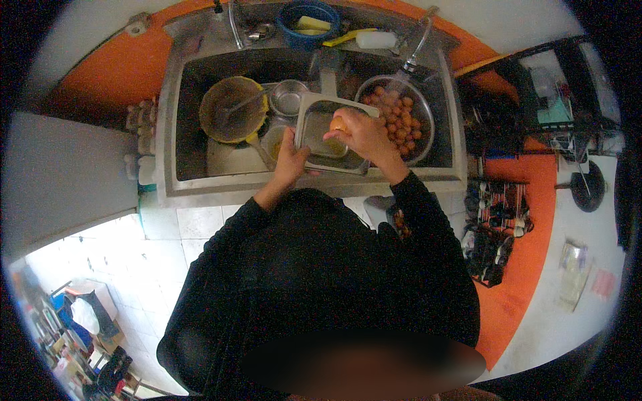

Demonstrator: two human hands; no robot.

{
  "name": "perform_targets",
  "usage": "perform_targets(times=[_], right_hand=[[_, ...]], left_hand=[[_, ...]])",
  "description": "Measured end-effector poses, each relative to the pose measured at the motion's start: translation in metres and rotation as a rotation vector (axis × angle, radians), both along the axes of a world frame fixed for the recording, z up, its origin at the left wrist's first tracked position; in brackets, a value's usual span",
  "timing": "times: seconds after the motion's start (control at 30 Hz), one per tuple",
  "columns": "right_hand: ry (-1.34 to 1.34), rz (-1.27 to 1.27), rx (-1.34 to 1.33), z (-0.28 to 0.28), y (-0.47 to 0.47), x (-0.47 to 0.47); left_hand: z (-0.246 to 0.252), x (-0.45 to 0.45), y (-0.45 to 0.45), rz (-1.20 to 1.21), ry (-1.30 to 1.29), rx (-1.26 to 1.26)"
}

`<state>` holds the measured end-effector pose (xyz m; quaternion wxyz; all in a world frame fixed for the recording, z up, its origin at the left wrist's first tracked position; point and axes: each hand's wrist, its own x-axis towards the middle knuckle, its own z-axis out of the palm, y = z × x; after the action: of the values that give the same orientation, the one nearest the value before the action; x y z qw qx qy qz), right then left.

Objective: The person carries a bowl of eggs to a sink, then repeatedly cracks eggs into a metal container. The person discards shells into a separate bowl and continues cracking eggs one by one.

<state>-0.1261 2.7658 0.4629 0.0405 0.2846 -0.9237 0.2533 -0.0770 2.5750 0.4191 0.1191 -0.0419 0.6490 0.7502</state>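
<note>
My left hand (292, 159) grips the near left edge of a rectangular stainless steel food pan (299, 120), which is held tilted over the sink. Inside the pan, the thumb and fingers of my right hand (362, 136) close around a small orange object (339, 124). My fingers cover much of it, so its kind is unclear. To the right, partly behind my right forearm, a large round metal bowl (429, 113) holds many round orange-red pieces (396, 113) that look like produce. Left of the pan are a yellow-rimmed strainer (233, 108) and a small metal bowl (288, 96).
The steel sink (173, 150) has raised rims. Two taps (234, 25) (423, 37) rise at its back; the right spout hangs over the produce bowl. A blue basket (308, 40), a yellow-handled utensil (346, 37) and a white bottle (376, 39) line the ledge. Egg trays (142, 125) stand left.
</note>
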Motion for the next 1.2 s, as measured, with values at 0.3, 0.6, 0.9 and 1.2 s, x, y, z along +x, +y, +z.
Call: perform_targets(times=[0.3,0.6,0.9,1.2], right_hand=[[0.113,-0.211,0.041,0.002,0.014,0.013],[0.100,-0.433,-0.408,0.017,0.080,0.031],[0.280,-1.606,-0.818,-0.083,0.275,0.179],[-0.151,-1.086,-0.118,-0.180,0.299,0.062]], left_hand=[[-0.010,-0.007,0.021,-0.083,-0.092,0.100],[-0.010,-0.017,0.068,-0.160,-0.019,-0.017],[-0.033,-0.023,0.039,0.047,-0.154,0.008],[-0.085,-0.019,-0.033,0.270,0.516,-0.810]])
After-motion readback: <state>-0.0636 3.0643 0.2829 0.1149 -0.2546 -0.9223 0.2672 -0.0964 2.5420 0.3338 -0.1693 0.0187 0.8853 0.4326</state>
